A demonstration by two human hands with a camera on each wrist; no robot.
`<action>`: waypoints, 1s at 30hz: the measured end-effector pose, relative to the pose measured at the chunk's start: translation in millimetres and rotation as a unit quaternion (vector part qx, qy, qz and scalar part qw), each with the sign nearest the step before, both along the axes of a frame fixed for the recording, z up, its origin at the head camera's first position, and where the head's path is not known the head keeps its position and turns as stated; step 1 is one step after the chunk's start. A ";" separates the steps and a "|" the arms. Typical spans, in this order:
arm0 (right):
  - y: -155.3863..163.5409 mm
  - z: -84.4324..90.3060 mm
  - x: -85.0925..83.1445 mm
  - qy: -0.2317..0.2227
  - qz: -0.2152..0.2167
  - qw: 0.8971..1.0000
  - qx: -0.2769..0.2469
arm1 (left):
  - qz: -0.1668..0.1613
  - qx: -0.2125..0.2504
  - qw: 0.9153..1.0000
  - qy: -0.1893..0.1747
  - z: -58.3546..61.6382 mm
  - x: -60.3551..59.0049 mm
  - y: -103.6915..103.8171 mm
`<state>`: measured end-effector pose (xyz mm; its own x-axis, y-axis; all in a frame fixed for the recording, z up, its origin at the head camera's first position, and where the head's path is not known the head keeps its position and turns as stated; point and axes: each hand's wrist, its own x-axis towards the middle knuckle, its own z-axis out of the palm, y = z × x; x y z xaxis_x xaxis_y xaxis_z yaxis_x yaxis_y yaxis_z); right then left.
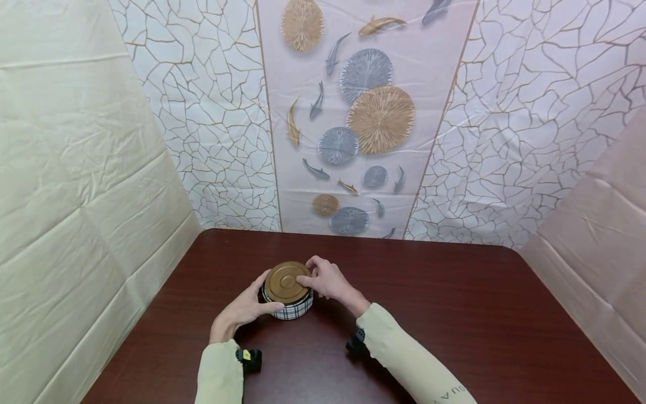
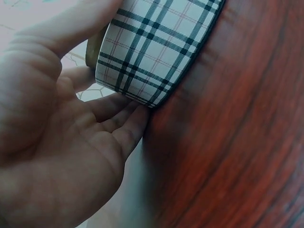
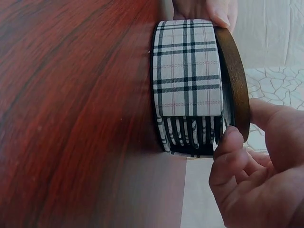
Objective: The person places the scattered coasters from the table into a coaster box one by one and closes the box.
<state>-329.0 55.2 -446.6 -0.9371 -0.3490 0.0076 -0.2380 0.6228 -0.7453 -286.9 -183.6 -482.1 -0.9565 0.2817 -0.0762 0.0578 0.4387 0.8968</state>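
Note:
A low round box (image 1: 294,311) wrapped in black-and-white plaid stands on the table, topped by a brown ringed lid (image 1: 280,279). My left hand (image 1: 244,307) grips the box from its left side, thumb along the front and fingers around the back. At the right edge of the lid, my right hand (image 1: 330,280) pinches the rim, thumb on top. In the right wrist view the lid (image 3: 236,78) sits tilted, with a narrow gap under its edge beside my fingertips (image 3: 231,137). Narrow ribbed slots (image 3: 190,130) show on that side of the box.
The dark red-brown wooden table (image 1: 454,314) spreads around the box. Behind it hangs a patterned cloth backdrop (image 1: 348,185) with fish and round leaves. A cream cloth wall (image 1: 75,196) runs along the left, and another cloth (image 1: 595,224) along the right.

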 end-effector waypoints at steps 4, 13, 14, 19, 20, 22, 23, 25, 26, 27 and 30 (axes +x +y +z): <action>-2.4 0.2 0.8 0.009 0.002 1.000 0.005 | -0.002 0.008 1.000 0.005 1.2 1.3 0.9; 0.5 -0.2 4.9 0.015 -0.010 0.999 0.041 | -0.003 0.013 1.000 -0.003 -0.2 0.3 4.0; 0.9 0.5 5.0 0.015 -0.012 0.999 0.044 | -0.004 0.010 1.000 -0.001 -1.1 -0.7 4.6; 4.3 4.3 6.2 0.013 -0.014 0.999 0.041 | -0.007 0.003 1.000 0.000 -1.8 -2.4 5.6; 5.0 4.3 6.0 0.014 -0.013 0.999 0.034 | -0.007 0.004 1.000 -0.004 -1.3 -2.2 4.6; 7.7 3.8 5.4 0.019 -0.014 0.999 0.021 | -0.004 0.009 1.000 -0.010 -0.8 -1.7 2.3; 9.6 3.6 5.0 0.022 -0.013 1.000 0.014 | -0.004 0.012 1.000 -0.013 -0.4 -1.1 1.0; 14.1 3.9 4.4 0.023 -0.008 1.000 0.005 | 0.001 0.014 1.000 -0.016 -1.0 -0.8 -1.8; 16.9 4.2 4.1 0.023 -0.004 1.000 0.003 | 0.003 0.014 1.000 -0.014 -1.5 -1.0 -3.3; 20.2 4.5 3.9 0.020 0.000 1.000 0.003 | 0.005 0.011 1.000 -0.012 -1.7 -1.2 -4.7; 31.7 5.8 4.1 0.009 0.014 1.000 0.004 | 0.016 -0.008 1.000 -0.002 -1.8 -3.2 -9.1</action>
